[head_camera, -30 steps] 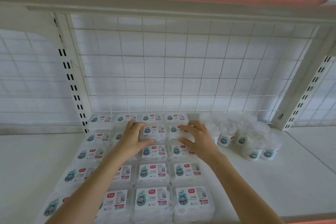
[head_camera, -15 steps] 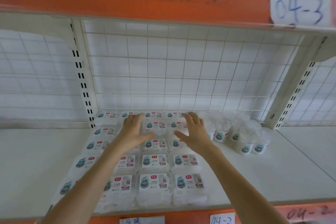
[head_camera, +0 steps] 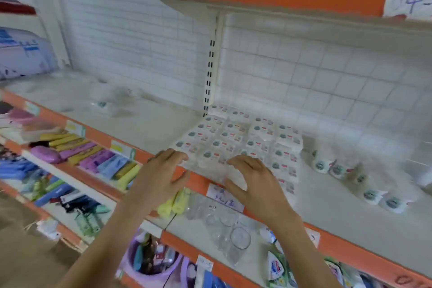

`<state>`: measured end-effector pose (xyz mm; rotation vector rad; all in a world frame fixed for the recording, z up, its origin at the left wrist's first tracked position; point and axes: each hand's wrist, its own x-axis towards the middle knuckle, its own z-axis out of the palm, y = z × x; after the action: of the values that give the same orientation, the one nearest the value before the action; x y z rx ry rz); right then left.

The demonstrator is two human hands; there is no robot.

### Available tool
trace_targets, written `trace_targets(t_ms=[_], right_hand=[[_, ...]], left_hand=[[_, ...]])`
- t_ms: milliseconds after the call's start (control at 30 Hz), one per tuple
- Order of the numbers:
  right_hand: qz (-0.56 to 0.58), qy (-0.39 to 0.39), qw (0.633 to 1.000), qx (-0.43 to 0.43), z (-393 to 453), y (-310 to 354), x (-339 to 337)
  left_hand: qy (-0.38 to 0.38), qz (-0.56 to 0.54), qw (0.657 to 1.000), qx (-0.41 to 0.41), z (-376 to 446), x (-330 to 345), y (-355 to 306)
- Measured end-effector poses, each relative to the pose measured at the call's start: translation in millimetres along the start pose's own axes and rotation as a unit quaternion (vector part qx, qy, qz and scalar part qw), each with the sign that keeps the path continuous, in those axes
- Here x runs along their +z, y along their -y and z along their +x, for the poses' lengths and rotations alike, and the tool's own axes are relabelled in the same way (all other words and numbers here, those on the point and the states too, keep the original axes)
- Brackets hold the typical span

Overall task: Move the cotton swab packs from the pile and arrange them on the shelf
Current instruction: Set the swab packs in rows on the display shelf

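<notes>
Nothing gripped: my left hand [head_camera: 161, 174] and right hand [head_camera: 253, 182] hang loose-fingered at the shelf [head_camera: 339, 215] front edge. Cotton swab packs [head_camera: 236, 141] lie in neat rows on that shelf, just beyond my fingertips. Round swab tubs [head_camera: 357, 180] sit right of them, also on the shelf.

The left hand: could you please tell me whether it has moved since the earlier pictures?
Yes. The left hand has drawn back toward the person, from the rear rows of white rectangular cotton swab packs to the shelf's orange front edge.
</notes>
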<state>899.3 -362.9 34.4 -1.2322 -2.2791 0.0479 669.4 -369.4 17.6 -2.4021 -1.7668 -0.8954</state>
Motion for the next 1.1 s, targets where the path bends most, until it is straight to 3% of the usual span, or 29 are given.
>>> trace_targets(t_ms=[267,500,633,867,1100], right_hand=[[0.106,0.099,0.989,-0.038,-50.1,75.6,77.2],[0.147,0.198,0.964,-0.101,-29.8,150.4,142.6],[0.154,0.232,0.953,-0.116,5.5,203.8,182.9],[0.168,0.224,0.955,-0.100,73.4,286.9,240.6],[0.160,0.190,0.967,-0.049,138.0,302.9,269.9]], left_hand=[[0.027,0.030,0.982,-0.187,-160.2,-16.9,40.3],[0.030,0.027,0.947,-0.318,-235.8,-45.1,102.1],[0.039,0.045,0.938,-0.341,-252.7,-68.3,154.2],[0.027,0.059,0.945,-0.321,-256.6,-124.2,262.9],[0.054,0.027,0.963,-0.263,-218.0,-142.2,352.0]])
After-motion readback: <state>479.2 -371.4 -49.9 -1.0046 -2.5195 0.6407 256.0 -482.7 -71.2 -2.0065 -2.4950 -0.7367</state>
